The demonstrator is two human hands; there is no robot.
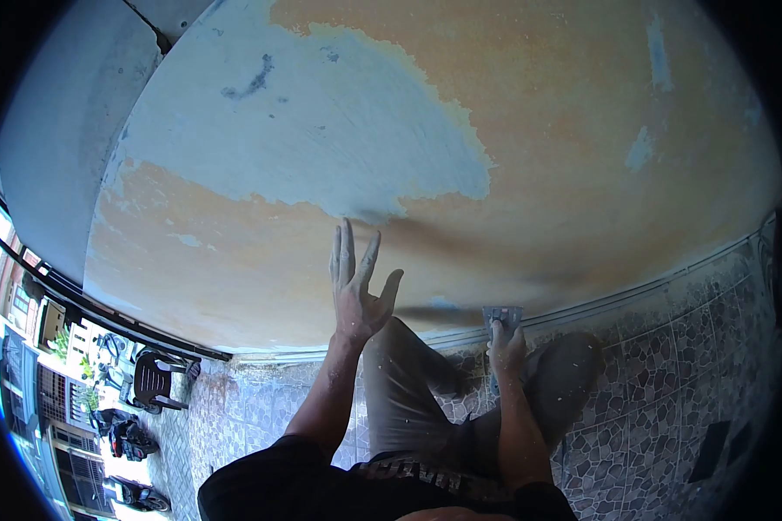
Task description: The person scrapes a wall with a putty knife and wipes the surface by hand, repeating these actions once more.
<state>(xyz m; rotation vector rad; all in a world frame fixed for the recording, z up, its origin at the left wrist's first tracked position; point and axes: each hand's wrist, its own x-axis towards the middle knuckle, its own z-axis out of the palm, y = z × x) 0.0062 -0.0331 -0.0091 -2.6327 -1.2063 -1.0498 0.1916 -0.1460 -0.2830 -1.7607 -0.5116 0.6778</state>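
Observation:
My left hand (pixel 356 286) is raised in front of the wall (pixel 235 252), its dusty fingers spread and nothing held in it. The fingertips lie near the lower edge of a pale patch (pixel 365 122) where the orange coating is gone; whether they touch the wall I cannot tell. Lower and to the right, my right hand (pixel 506 347) is closed round a flat scraper (pixel 503 317), whose wide blade end points toward the foot of the wall. Part of its handle is hidden by the hand.
My bent knees are below the hands, above a stone-patterned tiled floor (pixel 643 382). A ledge (pixel 582 314) runs along the wall's foot. At the far left are a dark plastic chair (pixel 153 382), motorbikes (pixel 130 437) and a building. A dark flat object (pixel 710 451) lies at the lower right.

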